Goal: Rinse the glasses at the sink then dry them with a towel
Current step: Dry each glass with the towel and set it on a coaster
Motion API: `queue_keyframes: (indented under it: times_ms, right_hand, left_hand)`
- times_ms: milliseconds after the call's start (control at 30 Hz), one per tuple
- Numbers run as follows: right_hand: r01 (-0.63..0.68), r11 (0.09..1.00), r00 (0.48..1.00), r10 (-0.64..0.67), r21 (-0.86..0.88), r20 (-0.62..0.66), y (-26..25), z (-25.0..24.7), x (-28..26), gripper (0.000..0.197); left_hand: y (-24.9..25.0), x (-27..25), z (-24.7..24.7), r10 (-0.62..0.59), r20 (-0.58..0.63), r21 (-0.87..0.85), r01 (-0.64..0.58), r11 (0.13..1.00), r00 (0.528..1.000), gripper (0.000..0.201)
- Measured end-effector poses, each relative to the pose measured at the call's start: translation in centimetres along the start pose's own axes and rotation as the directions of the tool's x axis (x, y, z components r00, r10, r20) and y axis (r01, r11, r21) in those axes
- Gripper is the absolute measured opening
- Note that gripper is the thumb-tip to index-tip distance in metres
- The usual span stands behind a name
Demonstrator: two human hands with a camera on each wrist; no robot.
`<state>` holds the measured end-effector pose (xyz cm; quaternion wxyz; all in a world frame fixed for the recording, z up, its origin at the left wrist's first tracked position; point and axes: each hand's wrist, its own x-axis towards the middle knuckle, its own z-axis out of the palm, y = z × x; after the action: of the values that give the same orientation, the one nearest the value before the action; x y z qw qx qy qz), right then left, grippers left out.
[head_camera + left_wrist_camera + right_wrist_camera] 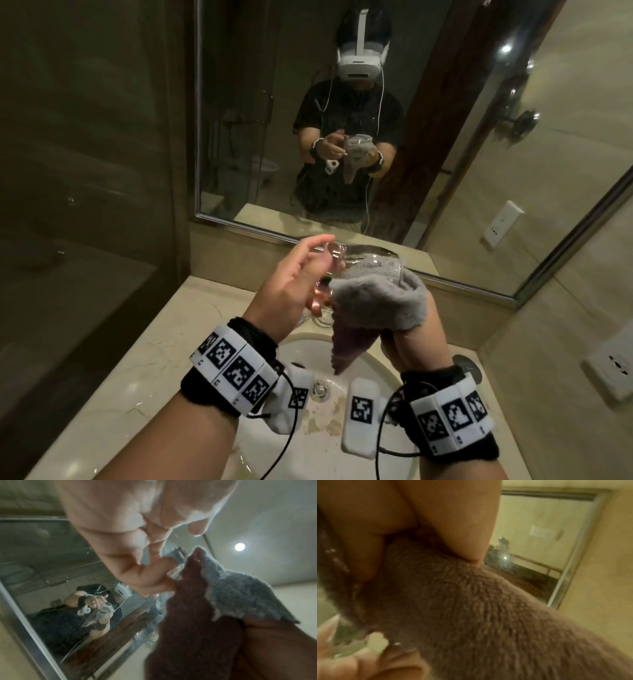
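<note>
Above the sink [301,356] I hold a clear glass [371,262] tilted on its side. My left hand [301,274] grips its base end with curled fingers [147,573]. A grey towel [380,305] wraps the glass's right side, its purple underside hanging down. My right hand [411,346] clutches the towel from below, thumb and fingers [440,520] pinching the cloth [471,615]. In the left wrist view a sliver of the glass [175,570] shows beside the towel [236,591]. A second clear glass [320,320] stands on the counter behind my left hand.
A beige stone counter [164,342] surrounds the white basin, with the drain [320,390] at its middle. A large mirror [445,137] rises behind the counter. Wall sockets [609,373] sit on the right wall. A dark glass partition [85,171] stands to the left.
</note>
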<state>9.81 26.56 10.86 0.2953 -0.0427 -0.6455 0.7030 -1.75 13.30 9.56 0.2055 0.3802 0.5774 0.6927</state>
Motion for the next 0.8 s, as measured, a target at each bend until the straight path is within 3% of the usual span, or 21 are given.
queue_keyframes:
  times_ms: [67,100,167,267,333,433,500,567,667,733,800]
  right_hand:
    - [0.036,0.981,0.999,-0.035,-0.192,0.009,0.1,0.4,-0.1,0.016]
    - [0.035,0.977,0.999,-0.032,-0.209,0.015,0.3,0.7,-0.1,0.013]
    - [-0.035,0.993,0.999,0.035,-0.114,0.004,0.6,1.0,0.0,0.018]
    - [-0.099,0.983,0.995,0.098,0.152,0.014,0.7,0.6,0.1,0.030]
    - [-0.065,0.994,0.998,0.065,0.090,-0.003,0.5,0.0,0.2,0.044]
    - [-0.015,0.991,0.999,0.009,-0.133,-0.042,0.7,-0.5,0.2,0.022]
    - [-0.044,0.993,0.998,0.040,-0.108,-0.038,0.7,-0.5,0.2,0.031]
    - [-0.086,0.994,0.996,0.086,0.066,-0.007,0.7,-0.7,0.1,0.050]
    - [-0.082,0.982,0.995,0.071,0.168,0.070,0.2,-0.7,0.0,0.037]
    - [-0.058,0.998,0.997,0.056,0.038,0.057,-0.3,-0.5,0.0,0.012]
    - [-0.045,0.991,0.999,0.048,-0.123,0.021,-0.4,-0.3,0.0,0.019]
  left_hand:
    - [0.7,0.3,0.3,-0.123,-0.028,-0.066,0.121,0.990,0.992,0.058]
    - [0.7,0.5,0.3,-0.141,-0.053,-0.070,0.137,0.988,0.989,0.056]
    - [0.3,0.7,0.3,-0.058,-0.095,0.024,0.060,0.998,0.994,0.045]
    - [-0.6,0.4,-0.2,0.109,-0.025,0.233,-0.101,0.967,0.994,0.043]
    - [-0.7,0.4,-0.1,0.043,-0.044,0.146,-0.036,0.989,0.998,0.048]
    - [0.1,0.6,0.1,-0.138,-0.060,-0.076,0.133,0.988,0.989,0.055]
    - [0.1,0.8,-0.1,-0.104,-0.061,-0.042,0.102,0.994,0.993,0.049]
    - [0.0,0.6,-0.2,-0.001,-0.035,0.047,0.003,0.999,0.999,0.041]
    - [-0.8,0.6,-0.3,0.078,0.007,0.166,-0.078,0.983,0.997,0.043]
    - [-0.5,0.8,-0.1,-0.023,0.005,0.079,0.023,0.997,1.000,0.056]
    - [-0.5,1.2,-0.1,-0.089,0.005,0.046,0.088,0.995,0.996,0.053]
